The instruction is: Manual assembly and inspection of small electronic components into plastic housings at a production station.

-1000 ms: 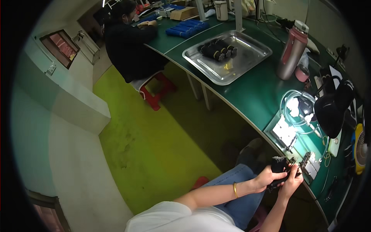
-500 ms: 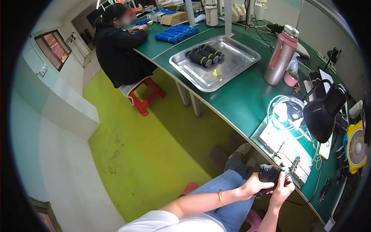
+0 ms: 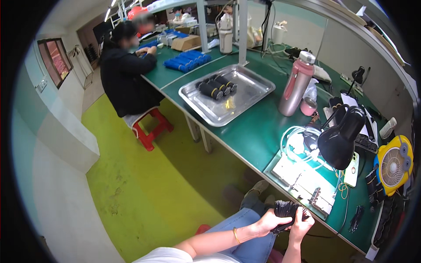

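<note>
Just off the table's front edge, over my lap, I hold a thick bundle of thin black wires [image 3: 284, 210] with pale tips facing up. My left hand [image 3: 268, 222] is wrapped around its left side, thumb across the front. Against the right side, my right hand [image 3: 301, 225] is closed on the bundle with bent fingers; whether it also grips a single wire is too small to tell. Beyond the bundle, a brightly lit metal bench fixture [image 3: 302, 182] sits on the table edge beneath a black desk lamp [image 3: 340, 142].
On the green table [image 3: 245, 136], a steel tray [image 3: 250, 94] carries tied black wire bundles [image 3: 217, 88]. Nearby are a pink thermos [image 3: 297, 85], coiled clear tubing [image 3: 287, 142], a phone [image 3: 351, 170], and a yellow fan [image 3: 394, 166]. A seated person [image 3: 127, 79] works beside blue bundles [image 3: 187, 60].
The whole view has shifted, so the table sits further left and lower. My hands, still on the wire bundle, have drawn slightly back from the fixture.
</note>
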Available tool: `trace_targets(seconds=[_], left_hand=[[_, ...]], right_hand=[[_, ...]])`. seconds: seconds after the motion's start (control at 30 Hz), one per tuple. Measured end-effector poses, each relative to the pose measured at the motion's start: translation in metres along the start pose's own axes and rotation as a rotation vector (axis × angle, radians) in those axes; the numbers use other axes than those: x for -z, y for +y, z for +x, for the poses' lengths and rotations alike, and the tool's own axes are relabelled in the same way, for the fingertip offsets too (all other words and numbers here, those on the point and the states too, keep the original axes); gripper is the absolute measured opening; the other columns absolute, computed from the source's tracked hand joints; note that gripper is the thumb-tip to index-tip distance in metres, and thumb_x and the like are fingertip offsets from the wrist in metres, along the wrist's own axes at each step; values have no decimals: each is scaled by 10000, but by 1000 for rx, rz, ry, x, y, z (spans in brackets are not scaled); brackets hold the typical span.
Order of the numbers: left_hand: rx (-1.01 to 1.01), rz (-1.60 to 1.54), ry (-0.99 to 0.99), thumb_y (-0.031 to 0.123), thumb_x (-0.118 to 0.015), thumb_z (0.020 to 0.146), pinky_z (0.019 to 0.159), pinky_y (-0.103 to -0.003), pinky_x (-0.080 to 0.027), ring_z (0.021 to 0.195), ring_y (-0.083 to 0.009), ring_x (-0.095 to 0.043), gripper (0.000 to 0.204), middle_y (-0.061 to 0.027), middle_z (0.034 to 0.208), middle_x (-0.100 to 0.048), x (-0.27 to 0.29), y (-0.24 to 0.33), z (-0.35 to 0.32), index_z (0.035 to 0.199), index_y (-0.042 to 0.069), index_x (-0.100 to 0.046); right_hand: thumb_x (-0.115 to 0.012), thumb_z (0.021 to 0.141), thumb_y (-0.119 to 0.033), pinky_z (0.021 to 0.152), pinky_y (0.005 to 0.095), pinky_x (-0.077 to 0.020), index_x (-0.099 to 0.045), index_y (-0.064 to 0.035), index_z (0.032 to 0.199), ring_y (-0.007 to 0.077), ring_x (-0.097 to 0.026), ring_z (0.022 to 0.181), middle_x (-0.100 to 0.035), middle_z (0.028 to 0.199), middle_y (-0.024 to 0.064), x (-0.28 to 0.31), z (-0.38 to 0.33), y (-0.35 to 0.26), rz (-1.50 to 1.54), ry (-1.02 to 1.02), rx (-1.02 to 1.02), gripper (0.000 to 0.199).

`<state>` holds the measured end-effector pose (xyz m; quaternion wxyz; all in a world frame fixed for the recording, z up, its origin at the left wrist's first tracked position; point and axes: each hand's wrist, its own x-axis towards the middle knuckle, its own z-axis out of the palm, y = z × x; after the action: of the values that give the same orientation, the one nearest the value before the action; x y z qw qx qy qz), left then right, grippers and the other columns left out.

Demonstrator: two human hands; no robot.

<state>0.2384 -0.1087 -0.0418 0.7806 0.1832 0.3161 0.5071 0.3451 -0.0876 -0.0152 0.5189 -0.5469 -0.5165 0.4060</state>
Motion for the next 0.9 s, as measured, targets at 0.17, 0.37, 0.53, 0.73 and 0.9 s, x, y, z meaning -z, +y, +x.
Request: trace_targets(seconds=[0.17, 0.37, 0.53, 0.73, 0.9], left_hand=[[-12, -7, 0, 35, -575, 804, 570, -245, -474, 618, -121, -560, 60, -39, 722, -579, 8, -8, -3, 850, -3, -569], [10, -94, 7, 40, -579, 802, 571, -244, -475, 614, -113, -558, 65, -45, 732, -583, 23, -14, -3, 854, 1, -573], [27, -159, -45, 39, -580, 800, 572, -243, -475, 613, -111, -558, 75, -46, 736, -584, 36, -14, 0, 867, 4, -574], [20, -162, -35, 42, -584, 796, 572, -245, -476, 614, -116, -563, 84, -49, 739, -586, 58, 1, -1, 868, 1, -572], [56, -210, -40, 34, -581, 795, 572, -248, -477, 613, -120, -565, 91, -52, 742, -588, 59, -3, 0, 875, -6, -568]], right_hand=[[-506, 851, -86, 292, 203, -259, -525, 21, 629, 46, -381, 334, -497, 503, 9, 1, -2, 29, 35, -13, -2, 247], [-516, 848, -101, 292, 187, -265, -535, 30, 652, 52, -393, 348, -520, 546, 18, -6, -7, 42, -46, 34, -3, 236], [-564, 817, -159, 412, 219, -379, -597, 38, 814, 105, -486, 492, -581, 672, 76, -26, -11, 5, -271, 20, -86, 199], [-578, 824, -221, 433, 263, -445, -611, 66, 866, 163, -545, 526, -621, 764, 140, -43, -7, 12, -445, -28, -96, 292], [-571, 819, -170, 392, 234, -395, -595, 45, 824, 129, -498, 479, -587, 686, 99, -45, -7, 22, -369, 18, -101, 217]])
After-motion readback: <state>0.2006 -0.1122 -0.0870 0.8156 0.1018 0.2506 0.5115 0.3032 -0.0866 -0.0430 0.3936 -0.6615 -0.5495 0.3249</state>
